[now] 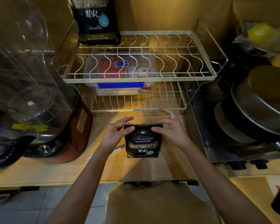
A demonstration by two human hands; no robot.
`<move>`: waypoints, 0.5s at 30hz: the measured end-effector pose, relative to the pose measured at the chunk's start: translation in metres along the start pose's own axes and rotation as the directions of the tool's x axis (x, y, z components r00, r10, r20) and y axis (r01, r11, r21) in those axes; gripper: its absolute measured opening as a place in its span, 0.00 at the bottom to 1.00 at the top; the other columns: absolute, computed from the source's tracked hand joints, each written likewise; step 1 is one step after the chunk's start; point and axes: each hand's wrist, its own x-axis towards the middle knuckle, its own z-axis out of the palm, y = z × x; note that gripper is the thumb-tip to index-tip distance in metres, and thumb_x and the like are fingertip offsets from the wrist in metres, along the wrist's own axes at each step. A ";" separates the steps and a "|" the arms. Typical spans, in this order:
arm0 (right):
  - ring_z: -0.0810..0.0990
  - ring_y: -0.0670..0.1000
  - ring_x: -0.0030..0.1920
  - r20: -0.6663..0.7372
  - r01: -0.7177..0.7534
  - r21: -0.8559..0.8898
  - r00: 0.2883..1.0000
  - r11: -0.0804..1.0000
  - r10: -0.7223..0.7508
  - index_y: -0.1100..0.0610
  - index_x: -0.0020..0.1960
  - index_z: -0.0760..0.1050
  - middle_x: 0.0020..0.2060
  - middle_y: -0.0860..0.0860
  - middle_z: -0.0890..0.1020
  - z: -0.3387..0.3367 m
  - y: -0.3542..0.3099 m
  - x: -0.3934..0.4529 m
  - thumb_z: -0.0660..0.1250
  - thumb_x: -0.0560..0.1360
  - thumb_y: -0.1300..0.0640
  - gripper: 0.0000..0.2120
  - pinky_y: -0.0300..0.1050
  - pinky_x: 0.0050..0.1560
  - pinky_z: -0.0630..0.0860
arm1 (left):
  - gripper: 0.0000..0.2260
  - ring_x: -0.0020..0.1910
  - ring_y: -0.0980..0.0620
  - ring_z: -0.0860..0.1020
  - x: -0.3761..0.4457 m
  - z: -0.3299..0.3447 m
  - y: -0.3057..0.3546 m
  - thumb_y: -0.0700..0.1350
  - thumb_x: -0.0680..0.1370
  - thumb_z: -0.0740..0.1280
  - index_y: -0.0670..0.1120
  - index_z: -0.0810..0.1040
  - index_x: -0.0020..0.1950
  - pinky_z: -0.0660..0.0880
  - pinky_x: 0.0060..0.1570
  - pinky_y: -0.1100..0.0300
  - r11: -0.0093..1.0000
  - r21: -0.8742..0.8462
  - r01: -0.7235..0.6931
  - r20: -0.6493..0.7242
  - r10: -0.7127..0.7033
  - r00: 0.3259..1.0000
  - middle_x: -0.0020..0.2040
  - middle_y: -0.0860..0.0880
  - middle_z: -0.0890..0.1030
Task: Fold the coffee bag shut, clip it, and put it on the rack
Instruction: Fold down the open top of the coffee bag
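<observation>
Your left hand (116,131) pinches the top left corner of the coffee bag (142,141), thumb on the front face and fingers curled behind the folded edge. Your right hand (170,128) grips the top right corner the same way, thumb on the front, with the outer fingers spread loose above the bag. The bag stands upright on the wooden counter (103,167), its top edge flat and level between your two hands, label facing you.

Just beyond your hands is the wire rack (139,76), two tiers. A clear plastic box (120,70) with a blue latch sits on the lower tier. A second, larger coffee bag (96,21) stands at the back left corner of the upper tier. To your left are a glass jug (23,78) and a dark red cooker (74,135). To your right, stacked pans (257,110) rest on a stove (233,151).
</observation>
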 end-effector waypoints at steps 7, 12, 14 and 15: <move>0.73 0.47 0.63 0.050 -0.097 0.245 0.995 0.965 0.087 0.58 0.49 0.80 0.61 0.54 0.78 0.001 0.005 0.005 0.71 0.68 0.63 0.10 0.43 0.64 0.68 | 0.04 0.42 0.58 0.81 0.001 0.012 -0.005 0.43 0.70 0.70 0.47 0.83 0.43 0.76 0.36 0.71 0.976 -0.189 0.110 -0.120 -0.134 0.984 0.38 0.54 0.85; 0.83 0.42 0.39 0.014 -0.093 0.337 0.995 0.937 0.094 0.54 0.41 0.82 0.37 0.46 0.86 0.004 0.007 0.005 0.70 0.68 0.65 0.07 0.29 0.38 0.77 | 0.05 0.49 0.60 0.76 0.005 0.013 0.001 0.44 0.68 0.72 0.55 0.83 0.35 0.70 0.40 0.63 0.971 -0.187 0.151 -0.172 -0.184 0.968 0.48 0.55 0.81; 0.83 0.41 0.37 0.008 -0.085 0.335 0.996 0.938 0.087 0.54 0.40 0.82 0.32 0.43 0.85 0.004 0.006 0.006 0.70 0.69 0.65 0.07 0.29 0.36 0.76 | 0.05 0.51 0.60 0.74 0.006 0.013 0.002 0.44 0.67 0.73 0.55 0.82 0.35 0.68 0.40 0.61 0.977 -0.160 0.144 -0.191 -0.174 0.966 0.50 0.53 0.79; 0.83 0.41 0.36 0.004 -0.081 0.335 0.996 0.939 0.084 0.54 0.40 0.82 0.31 0.42 0.85 0.004 0.005 0.006 0.70 0.69 0.65 0.07 0.29 0.36 0.76 | 0.04 0.50 0.60 0.74 0.007 0.012 0.002 0.44 0.67 0.73 0.55 0.82 0.35 0.68 0.40 0.61 0.978 -0.154 0.138 -0.200 -0.167 0.965 0.50 0.53 0.80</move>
